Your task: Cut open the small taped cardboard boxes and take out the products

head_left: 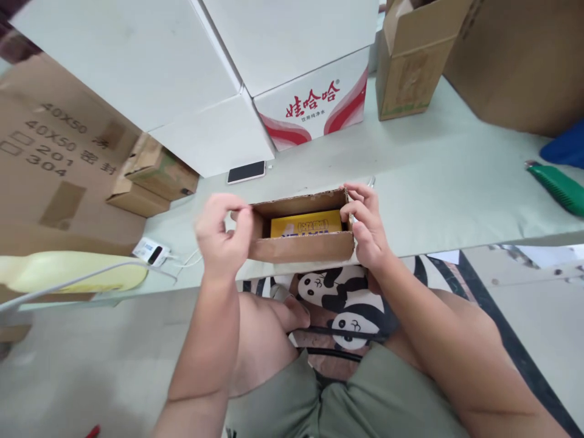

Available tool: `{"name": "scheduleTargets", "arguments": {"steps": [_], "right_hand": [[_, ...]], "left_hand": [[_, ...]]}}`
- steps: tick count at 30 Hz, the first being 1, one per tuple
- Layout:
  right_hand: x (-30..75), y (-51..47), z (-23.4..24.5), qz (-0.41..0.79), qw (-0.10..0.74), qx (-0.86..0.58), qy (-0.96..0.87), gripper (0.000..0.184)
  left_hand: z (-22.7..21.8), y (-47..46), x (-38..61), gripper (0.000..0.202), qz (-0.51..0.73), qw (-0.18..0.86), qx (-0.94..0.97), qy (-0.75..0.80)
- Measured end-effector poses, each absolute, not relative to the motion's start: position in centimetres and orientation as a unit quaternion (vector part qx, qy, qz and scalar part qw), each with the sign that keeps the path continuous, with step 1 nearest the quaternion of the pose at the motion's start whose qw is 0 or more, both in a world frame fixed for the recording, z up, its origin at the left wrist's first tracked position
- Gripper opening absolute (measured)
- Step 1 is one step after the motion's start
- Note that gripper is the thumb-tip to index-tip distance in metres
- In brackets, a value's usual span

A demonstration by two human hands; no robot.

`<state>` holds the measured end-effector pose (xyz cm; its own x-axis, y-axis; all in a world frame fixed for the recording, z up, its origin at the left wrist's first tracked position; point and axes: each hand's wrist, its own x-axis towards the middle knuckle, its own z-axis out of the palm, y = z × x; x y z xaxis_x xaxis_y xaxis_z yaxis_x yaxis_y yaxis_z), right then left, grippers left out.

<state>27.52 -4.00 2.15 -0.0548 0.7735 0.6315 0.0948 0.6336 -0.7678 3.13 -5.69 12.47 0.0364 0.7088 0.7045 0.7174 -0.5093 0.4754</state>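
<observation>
A small brown cardboard box [301,249] sits open at the table's front edge, its long side facing me. Inside lies a yellow packet [306,224] with blue lettering that reads upside down. My left hand [223,234] is closed at the box's left end, thumb and forefinger pinched on its edge. At the opposite end, my right hand [367,226] grips the right wall, with fingers over the rim and the thumb outside. Part of the packet is hidden by the near wall.
A phone [246,172] lies behind the box, before stacked white cartons [314,109]. Small cardboard boxes [159,170], a white device with a cable [150,250] and a yellow bottle-shaped object [82,272] are at left. A green-handled tool [556,187] and a tall carton [408,73] stand rightward.
</observation>
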Motion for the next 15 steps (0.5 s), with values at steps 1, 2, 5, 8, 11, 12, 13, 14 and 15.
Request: {"name": "scheduleTargets", "arguments": {"steps": [1,2,5,8,11,12,13,14,15], "right_hand": [[27.6,-4.0,2.1,0.282,0.605,-0.320,-0.672,0.043],[27.6,-4.0,2.0,0.284,0.604,-0.317,-0.674,0.043],[27.5,-3.9,1.8,0.282,0.612,-0.306,-0.673,0.047],[27.4,-3.7,1.4,0.279,0.634,-0.292,-0.660,0.046],[27.5,-3.6,1.1,0.284,0.641,-0.274,-0.658,0.046],[27.6,-3.7,1.0,0.288,0.638,-0.269,-0.661,0.047],[27.7,-3.7,0.9,0.290,0.635,-0.268,-0.665,0.048],[27.8,-3.7,0.8,0.290,0.632,-0.268,-0.667,0.050],[27.9,-3.8,0.7,0.288,0.630,-0.269,-0.670,0.051]], "left_hand": [[13.4,-5.5,3.6,0.015,-0.411,-0.030,-0.761,-0.500],[14.3,-5.2,4.1,0.016,-0.335,-0.060,-0.796,-0.501],[16.2,-3.6,6.0,0.029,-0.147,-0.101,-0.853,-0.491],[17.1,-1.8,7.9,0.030,0.021,-0.126,-0.878,-0.462],[17.1,-0.5,9.3,0.050,0.163,-0.194,-0.879,-0.404],[16.8,-0.2,9.7,0.060,0.188,-0.213,-0.878,-0.384],[16.5,0.0,10.0,0.068,0.202,-0.227,-0.880,-0.366],[16.1,0.2,10.2,0.072,0.207,-0.234,-0.883,-0.351],[15.7,0.3,10.4,0.073,0.208,-0.235,-0.886,-0.341]]}}
